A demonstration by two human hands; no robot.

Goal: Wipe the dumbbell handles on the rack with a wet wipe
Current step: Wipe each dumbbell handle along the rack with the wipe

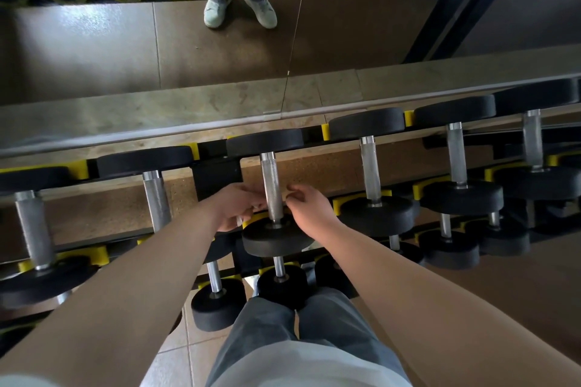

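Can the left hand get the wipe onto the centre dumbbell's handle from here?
Probably yes: the left hand with the wipe sits right beside the handle, nothing between them.

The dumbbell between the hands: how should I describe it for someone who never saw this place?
Below the mirror, take the top row of the black rack. The dumbbell sits mid-row, just right of the rack's vertical plate. Only its knurled handle has the left hand and right hand beside it.

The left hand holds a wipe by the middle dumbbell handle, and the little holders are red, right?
Not quite. The left hand holds the wipe by the middle dumbbell handle, but the holders are yellow, not red; the head view shows it.
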